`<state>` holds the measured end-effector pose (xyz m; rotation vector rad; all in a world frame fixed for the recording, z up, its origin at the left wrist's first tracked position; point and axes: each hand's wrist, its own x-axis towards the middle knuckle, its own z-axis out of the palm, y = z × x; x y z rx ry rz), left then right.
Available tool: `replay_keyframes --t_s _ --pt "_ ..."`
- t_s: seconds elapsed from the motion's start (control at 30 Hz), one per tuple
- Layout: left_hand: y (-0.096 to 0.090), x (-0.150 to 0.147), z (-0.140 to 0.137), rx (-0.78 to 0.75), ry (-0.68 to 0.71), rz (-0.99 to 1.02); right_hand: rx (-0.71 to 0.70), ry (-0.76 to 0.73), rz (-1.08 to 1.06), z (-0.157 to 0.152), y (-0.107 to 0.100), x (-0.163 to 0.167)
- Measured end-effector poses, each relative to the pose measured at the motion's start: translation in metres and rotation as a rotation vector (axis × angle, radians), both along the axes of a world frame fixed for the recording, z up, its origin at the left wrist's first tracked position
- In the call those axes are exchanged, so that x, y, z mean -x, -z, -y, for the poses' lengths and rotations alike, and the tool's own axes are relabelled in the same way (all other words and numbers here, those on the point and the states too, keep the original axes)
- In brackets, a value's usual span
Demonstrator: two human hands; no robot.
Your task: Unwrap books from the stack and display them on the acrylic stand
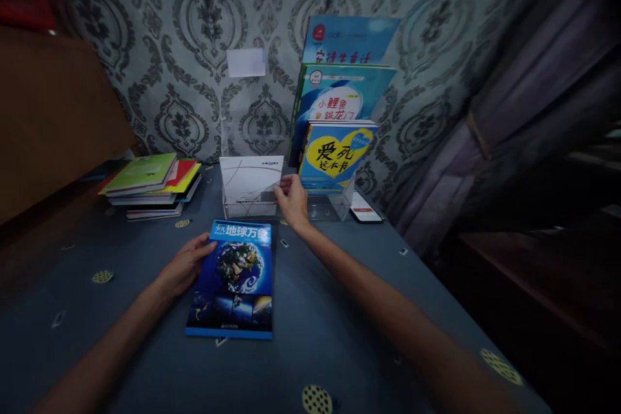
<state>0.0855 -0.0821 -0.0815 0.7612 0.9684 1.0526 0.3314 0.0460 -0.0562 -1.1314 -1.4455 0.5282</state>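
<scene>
A blue book (230,272) with a picture of the Earth on its cover lies in front of me, face up. My left hand (184,265) grips its upper left edge, with a finger or thumb over the cover. Further back, a white book or booklet (250,180) with printing upside down stands in the front left section of a clear acrylic rack (310,209). My right hand (294,200) closes on its right edge; some fingertips are hidden. Just right of that hand, a blue book with a yellow heart (334,158) stands in the rack.
Behind the heart book stand a teal book (361,87) and a taller blue one (356,35). A book stack (150,181) sits at left, by a brown box (58,116). A phone (365,208) lies right of the rack; a purple curtain (451,162) hangs beyond.
</scene>
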Motion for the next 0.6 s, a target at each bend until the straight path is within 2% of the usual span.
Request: replay_keyframes --t_s 0.2,0.33,0.47,0.6 --pt "0.003 0.001 -0.002 0.03 -0.028 -0.005 -0.01 -0.044 0.015 0.002 0.0 -0.005" --pt "0.003 -0.006 -0.004 -0.008 -0.023 0.006 -0.016 -0.092 0.063 0.012 0.006 -0.011" --pt "0.004 -0.016 -0.007 -0.025 -0.006 0.028 0.031 -0.198 0.116 0.034 0.028 -0.014" --pt "0.007 -0.026 -0.012 -0.001 -0.039 0.065 0.175 -0.299 0.13 0.055 0.053 -0.019"
